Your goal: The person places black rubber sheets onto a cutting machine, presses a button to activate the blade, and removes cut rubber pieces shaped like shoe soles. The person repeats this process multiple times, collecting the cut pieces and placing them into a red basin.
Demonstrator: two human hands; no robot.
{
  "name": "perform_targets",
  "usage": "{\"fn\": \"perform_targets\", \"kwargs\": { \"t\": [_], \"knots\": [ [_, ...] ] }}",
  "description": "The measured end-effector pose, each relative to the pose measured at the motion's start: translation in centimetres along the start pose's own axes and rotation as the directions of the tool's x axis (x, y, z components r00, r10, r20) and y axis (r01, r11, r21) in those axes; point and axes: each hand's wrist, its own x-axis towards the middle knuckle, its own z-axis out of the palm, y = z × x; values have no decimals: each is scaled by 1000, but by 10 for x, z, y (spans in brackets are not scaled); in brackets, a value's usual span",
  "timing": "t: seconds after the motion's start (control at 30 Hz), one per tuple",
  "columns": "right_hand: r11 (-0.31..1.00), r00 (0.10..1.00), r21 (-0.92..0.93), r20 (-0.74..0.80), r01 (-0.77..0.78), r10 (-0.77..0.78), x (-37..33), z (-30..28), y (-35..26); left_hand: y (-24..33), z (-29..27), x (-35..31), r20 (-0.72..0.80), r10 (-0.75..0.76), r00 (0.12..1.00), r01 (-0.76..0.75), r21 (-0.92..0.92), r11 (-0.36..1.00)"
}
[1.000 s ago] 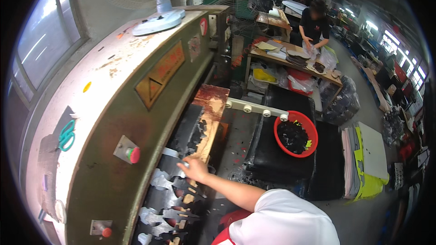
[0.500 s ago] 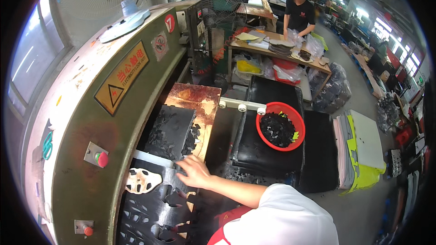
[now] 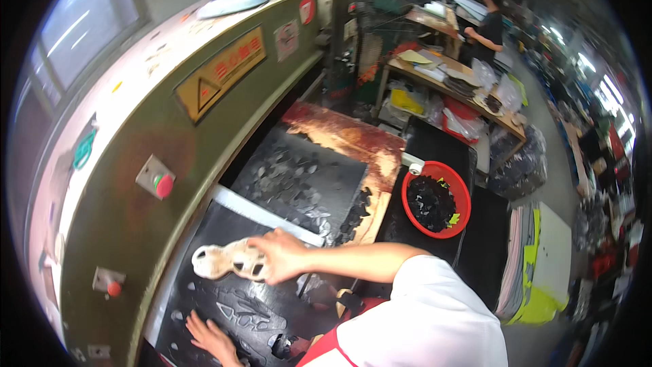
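Note:
My right hand (image 3: pixel 277 257) is closed on one end of a pale cutting die (image 3: pixel 224 260), a rounded, waisted shape with several openings. It is over a black sheet (image 3: pixel 221 228) on the bed of a green press; whether it touches the sheet I cannot tell. My left hand (image 3: pixel 212 340) lies with fingers spread on the near part of the sheet. Between the hands, cut outlines and loose cut shapes (image 3: pixel 251 312) show in the black material. A white bar (image 3: pixel 268 214) crosses the bed just beyond the die.
The green press beam (image 3: pixel 183 143) with red buttons runs along the left. Past the bar, black scraps (image 3: pixel 288 173) cover another black sheet. A red basket (image 3: pixel 468 204) of black scraps stands at right, near stacked sheets (image 3: pixel 543 265). A co-worker (image 3: pixel 487 30) stands behind a far table.
My right hand has gone from beside the white bar to gripping the die, which lay at the left of the bed. My left hand has come into view. The whole view has shifted.

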Motion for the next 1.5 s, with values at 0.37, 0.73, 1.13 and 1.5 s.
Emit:
{"fn": "perform_targets", "kwargs": {
  "t": [0.37,0.73,1.13,1.5],
  "knots": [
    [710,803,703,-399,-42,443,-53,-85,89,27,-23,-41,107,-49,993,38,97,995],
    [886,686,-66,-661,-458,306,-129,-82,174,207,-39,-37,-32,695,718,-632,-449,632],
    [988,890,-64,-444,-143,100,-110,22,14,176,44,-46,442,273,855,409,-897,171],
    [982,809,-116,-585,-150,54,-124,57,21,6,-132,107,20,-426,905,-166,-904,-395]
  ]
}}
